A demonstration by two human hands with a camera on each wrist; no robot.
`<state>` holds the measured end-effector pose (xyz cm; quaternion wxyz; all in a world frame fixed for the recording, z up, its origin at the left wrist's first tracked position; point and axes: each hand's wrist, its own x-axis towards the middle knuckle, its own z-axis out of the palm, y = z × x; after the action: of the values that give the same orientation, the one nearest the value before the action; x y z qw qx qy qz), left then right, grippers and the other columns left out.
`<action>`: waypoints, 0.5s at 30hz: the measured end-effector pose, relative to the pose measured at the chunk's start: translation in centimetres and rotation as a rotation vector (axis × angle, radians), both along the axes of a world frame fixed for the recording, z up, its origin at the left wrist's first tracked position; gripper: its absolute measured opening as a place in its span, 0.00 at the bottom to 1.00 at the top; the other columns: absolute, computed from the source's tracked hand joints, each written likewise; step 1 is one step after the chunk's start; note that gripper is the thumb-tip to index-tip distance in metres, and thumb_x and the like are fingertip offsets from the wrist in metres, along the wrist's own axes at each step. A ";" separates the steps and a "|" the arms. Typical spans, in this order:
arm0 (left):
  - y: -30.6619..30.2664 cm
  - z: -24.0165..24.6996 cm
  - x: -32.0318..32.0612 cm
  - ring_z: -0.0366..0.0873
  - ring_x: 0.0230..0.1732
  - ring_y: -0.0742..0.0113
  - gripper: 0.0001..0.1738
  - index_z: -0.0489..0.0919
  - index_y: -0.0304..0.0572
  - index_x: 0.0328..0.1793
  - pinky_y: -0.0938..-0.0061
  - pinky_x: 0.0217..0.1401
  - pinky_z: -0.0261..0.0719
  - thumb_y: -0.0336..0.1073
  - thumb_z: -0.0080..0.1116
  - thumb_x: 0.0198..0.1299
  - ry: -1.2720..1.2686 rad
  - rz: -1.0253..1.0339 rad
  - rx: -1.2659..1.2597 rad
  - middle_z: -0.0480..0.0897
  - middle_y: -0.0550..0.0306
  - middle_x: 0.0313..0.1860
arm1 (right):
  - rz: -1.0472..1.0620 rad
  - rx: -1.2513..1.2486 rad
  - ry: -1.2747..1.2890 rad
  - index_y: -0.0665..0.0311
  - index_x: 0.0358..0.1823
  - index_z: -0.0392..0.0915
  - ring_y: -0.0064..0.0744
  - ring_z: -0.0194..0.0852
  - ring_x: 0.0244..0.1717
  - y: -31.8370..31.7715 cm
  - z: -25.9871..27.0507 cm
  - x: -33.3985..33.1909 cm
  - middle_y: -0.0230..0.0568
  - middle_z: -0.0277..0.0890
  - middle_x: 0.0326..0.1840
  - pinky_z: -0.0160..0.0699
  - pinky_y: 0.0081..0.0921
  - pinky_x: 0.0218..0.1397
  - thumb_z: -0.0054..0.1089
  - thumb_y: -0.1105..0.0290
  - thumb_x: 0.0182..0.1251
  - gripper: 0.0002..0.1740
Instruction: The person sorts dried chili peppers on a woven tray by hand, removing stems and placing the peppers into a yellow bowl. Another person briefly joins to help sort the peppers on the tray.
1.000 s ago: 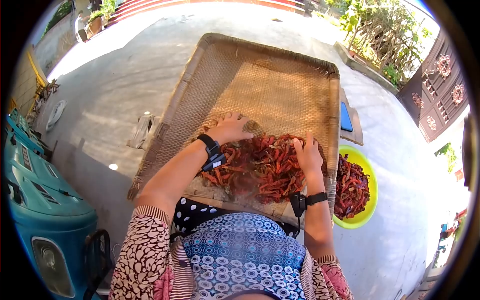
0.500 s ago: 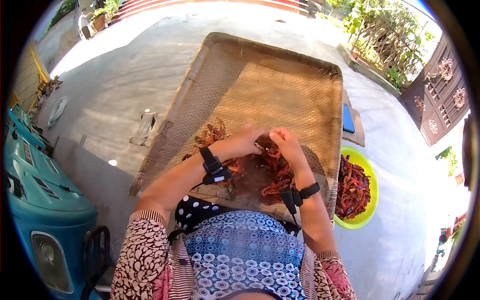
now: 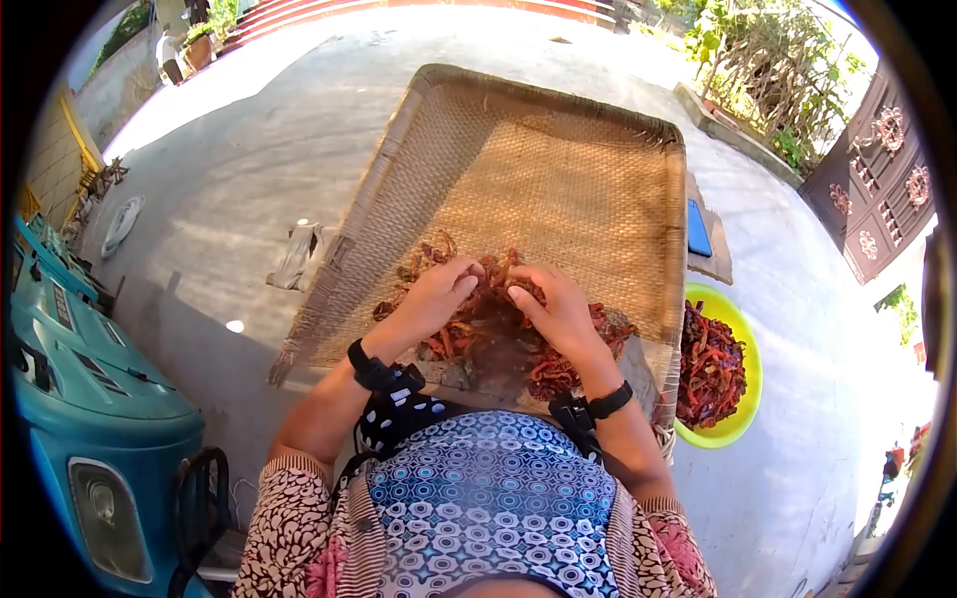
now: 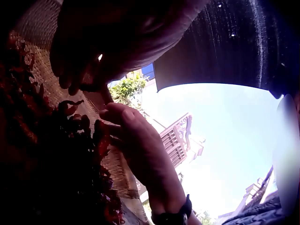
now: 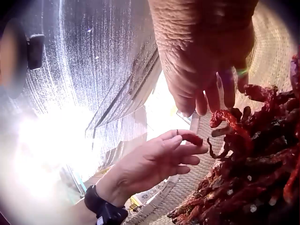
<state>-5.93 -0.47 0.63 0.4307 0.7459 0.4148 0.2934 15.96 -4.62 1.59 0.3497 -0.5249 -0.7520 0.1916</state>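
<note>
Dried red peppers [image 3: 558,371] lie heaped in the near part of a woven tray [image 3: 558,179]. Between the thumb and index finger of my left hand [image 3: 431,299] is one small red pepper [image 5: 191,138], clearest in the right wrist view; the other fingers are extended. Facing it across the heap, my right hand [image 3: 560,309] has its fingers bent loosely downward over the peppers, and nothing is seen gripped in it. The two hands are apart. In the left wrist view my left hand [image 4: 122,42] is dark, with my right hand [image 4: 150,154] below it.
Right of the tray stands a yellow-green basin [image 3: 753,384] of dried peppers. A blue flat object [image 3: 698,229] lies on cardboard beside the tray. A teal vehicle [image 3: 110,419] is at the left, and a person [image 3: 167,56] is far off at upper left.
The hands came together over the heap, then moved apart slightly, the left one shifting left and nearer the body. The peppers' spread has changed, with a thinner patch in the middle.
</note>
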 end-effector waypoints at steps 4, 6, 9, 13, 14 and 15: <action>-1.2 0.8 0.5 0.78 0.47 0.72 0.12 0.71 0.39 0.54 0.74 0.50 0.76 0.38 0.43 0.76 -0.256 -0.070 -0.259 0.79 0.56 0.47 | -0.024 -0.121 0.162 0.61 0.52 0.77 0.39 0.81 0.48 -1.6 1.4 -1.0 0.45 0.79 0.49 0.79 0.32 0.51 0.62 0.64 0.66 0.16; -1.7 1.0 0.9 0.79 0.46 0.72 0.11 0.70 0.39 0.53 0.75 0.50 0.76 0.39 0.42 0.76 -0.240 -0.110 -0.244 0.79 0.56 0.47 | -0.018 -0.136 0.183 0.62 0.52 0.78 0.37 0.82 0.46 -1.9 1.0 -1.2 0.45 0.80 0.47 0.79 0.31 0.50 0.62 0.65 0.66 0.15; -2.2 0.9 1.4 0.80 0.46 0.71 0.11 0.71 0.39 0.52 0.75 0.47 0.77 0.39 0.43 0.76 -0.373 -0.164 -0.380 0.80 0.57 0.45 | 0.010 -0.166 0.272 0.63 0.51 0.78 0.34 0.82 0.42 -2.2 -0.1 -0.8 0.45 0.81 0.43 0.79 0.29 0.47 0.63 0.66 0.65 0.15; -2.8 1.2 2.0 0.80 0.44 0.71 0.11 0.71 0.39 0.53 0.74 0.47 0.78 0.39 0.46 0.75 -0.289 -0.114 -0.437 0.81 0.57 0.44 | -0.020 -0.244 0.305 0.66 0.49 0.78 0.27 0.80 0.38 -3.9 0.0 0.5 0.39 0.82 0.37 0.77 0.24 0.42 0.62 0.66 0.67 0.14; -3.0 0.8 2.2 0.80 0.43 0.70 0.12 0.72 0.38 0.53 0.74 0.46 0.78 0.39 0.48 0.74 -0.227 -0.086 -0.364 0.81 0.57 0.43 | -0.062 -0.271 0.280 0.66 0.49 0.78 0.25 0.80 0.37 -4.3 -0.3 1.1 0.37 0.82 0.35 0.77 0.23 0.40 0.62 0.66 0.68 0.14; -3.1 0.4 2.6 0.80 0.42 0.70 0.12 0.72 0.38 0.53 0.74 0.45 0.77 0.39 0.50 0.73 -0.166 -0.061 -0.290 0.82 0.57 0.43 | -0.092 -0.314 0.343 0.67 0.48 0.77 0.23 0.79 0.35 -4.7 -0.4 1.8 0.36 0.81 0.34 0.76 0.22 0.39 0.61 0.66 0.68 0.13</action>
<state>-3.36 -3.61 0.99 0.5754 0.6613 0.3932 0.2776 17.75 -9.37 1.19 0.3947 -0.5663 -0.6180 0.3764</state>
